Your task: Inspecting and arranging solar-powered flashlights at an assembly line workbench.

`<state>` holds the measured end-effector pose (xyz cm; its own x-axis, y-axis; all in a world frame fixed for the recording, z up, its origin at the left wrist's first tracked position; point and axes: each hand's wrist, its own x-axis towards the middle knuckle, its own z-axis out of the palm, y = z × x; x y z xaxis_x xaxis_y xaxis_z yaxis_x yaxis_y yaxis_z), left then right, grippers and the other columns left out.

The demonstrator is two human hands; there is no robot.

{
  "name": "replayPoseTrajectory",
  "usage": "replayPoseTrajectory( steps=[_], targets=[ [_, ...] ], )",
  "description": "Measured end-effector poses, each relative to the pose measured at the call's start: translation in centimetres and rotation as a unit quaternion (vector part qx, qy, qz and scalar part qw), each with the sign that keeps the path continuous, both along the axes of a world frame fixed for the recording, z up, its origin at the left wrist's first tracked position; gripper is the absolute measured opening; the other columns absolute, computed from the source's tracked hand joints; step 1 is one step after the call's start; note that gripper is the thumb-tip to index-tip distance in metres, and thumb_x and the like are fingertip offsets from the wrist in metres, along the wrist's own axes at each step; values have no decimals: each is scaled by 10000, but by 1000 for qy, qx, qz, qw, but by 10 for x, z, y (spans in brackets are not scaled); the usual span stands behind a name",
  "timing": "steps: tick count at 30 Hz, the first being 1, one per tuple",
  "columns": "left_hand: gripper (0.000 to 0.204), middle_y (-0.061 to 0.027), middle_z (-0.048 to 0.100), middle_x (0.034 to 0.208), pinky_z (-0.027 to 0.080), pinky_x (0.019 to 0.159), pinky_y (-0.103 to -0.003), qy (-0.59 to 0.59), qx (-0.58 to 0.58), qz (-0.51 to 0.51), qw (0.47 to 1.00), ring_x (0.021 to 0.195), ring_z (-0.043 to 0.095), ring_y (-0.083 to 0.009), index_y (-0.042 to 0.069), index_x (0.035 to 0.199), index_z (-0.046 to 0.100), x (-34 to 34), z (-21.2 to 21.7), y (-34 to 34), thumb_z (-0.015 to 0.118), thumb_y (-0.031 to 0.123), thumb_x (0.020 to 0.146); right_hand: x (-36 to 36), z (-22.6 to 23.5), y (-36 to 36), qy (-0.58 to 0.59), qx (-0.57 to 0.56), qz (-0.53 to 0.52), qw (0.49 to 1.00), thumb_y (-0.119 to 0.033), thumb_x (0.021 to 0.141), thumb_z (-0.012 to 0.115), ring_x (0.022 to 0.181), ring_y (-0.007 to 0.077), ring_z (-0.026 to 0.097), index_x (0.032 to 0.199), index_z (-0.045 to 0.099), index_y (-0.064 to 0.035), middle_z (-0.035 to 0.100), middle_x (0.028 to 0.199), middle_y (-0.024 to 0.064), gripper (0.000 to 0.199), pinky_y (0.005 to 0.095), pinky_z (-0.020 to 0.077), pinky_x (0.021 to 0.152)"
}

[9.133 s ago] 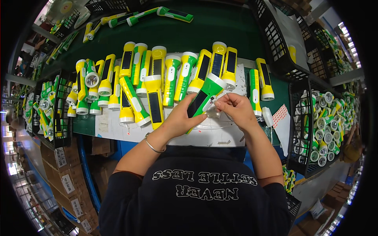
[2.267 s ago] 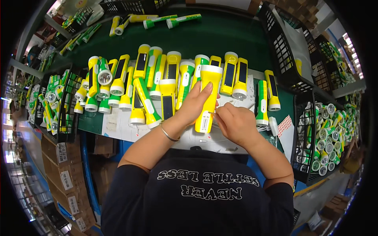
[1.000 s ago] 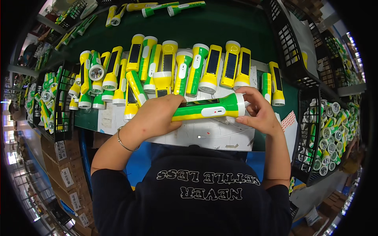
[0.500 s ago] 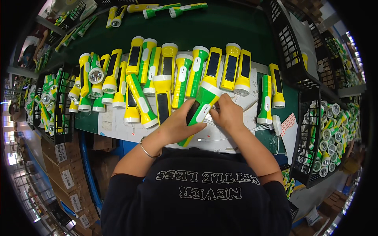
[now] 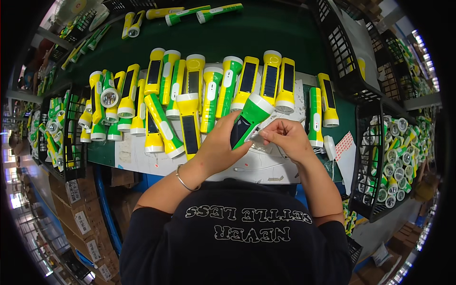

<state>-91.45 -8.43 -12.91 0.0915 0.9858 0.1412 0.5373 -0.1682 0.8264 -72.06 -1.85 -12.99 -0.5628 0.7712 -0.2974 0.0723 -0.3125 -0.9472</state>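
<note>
A green and yellow flashlight (image 5: 257, 109) with a white head and a dark solar panel is held tilted in my left hand (image 5: 219, 148), which wraps round its body. My right hand (image 5: 292, 141) is beside the flashlight's switch side, thumb and forefinger pinched together. What lies between those fingertips is too small to make out. Under the hands, a white cable (image 5: 254, 168) with a small plug lies on the white board (image 5: 221, 175). Just beyond my left hand is a yellow flashlight (image 5: 188, 107), its solar panel facing up.
Several flashlights (image 5: 271, 78) lie in a row across the green table (image 5: 266, 35). Black crates of flashlights stand on the left (image 5: 75, 137) and right (image 5: 375, 166). A sheet of red stickers (image 5: 345, 146) and a white adapter (image 5: 329, 147) are near the right edge.
The held flashlight has been turned, so its solar panel shows more and its switch side faces right. My right hand has drawn back slightly to the right, its fingers now pinched.
</note>
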Motion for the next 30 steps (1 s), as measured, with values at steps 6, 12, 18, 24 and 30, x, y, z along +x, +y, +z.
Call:
replayPoseTrajectory(
  steps=[6,12,18,24,30],
  targets=[
    [565,-152,495,896,484,624,-352,107,123,53,985,759,558,-308,30,1201,426,7,-7,13,683,133,708,-9,2,3,-20,-11,-54,998,-112,806,665,650,67,555,841,603,28,619,730,50,157,179,431,597],
    [601,-172,489,900,477,621,-357,74,121,49,989,753,550,-317,-16,1217,395,7,-7,11,684,139,714,-12,-3,1,8,-6,-70,997,-125,816,656,649,57,541,856,594,16,612,715,36,159,174,411,608],
    [627,-208,484,954,465,694,-368,41,108,29,993,832,531,-348,-48,1235,355,6,-10,7,679,143,733,-10,-5,0,-5,-4,-46,999,-149,834,638,647,53,535,839,600,6,613,710,30,160,176,404,608],
    [615,-235,481,1023,429,816,-383,7,44,15,999,933,506,-372,-58,1235,344,-2,-17,0,672,135,752,-9,-11,-1,-39,12,-17,999,-163,838,632,654,51,531,816,603,-5,612,702,24,162,181,405,599],
    [624,-206,508,1080,423,840,-345,-56,-30,86,994,976,521,-288,-54,1234,346,-26,-8,9,691,165,762,-6,-10,-25,-324,452,8,831,-226,733,679,693,235,610,1033,559,-124,572,973,45,338,327,493,597]
  ],
)
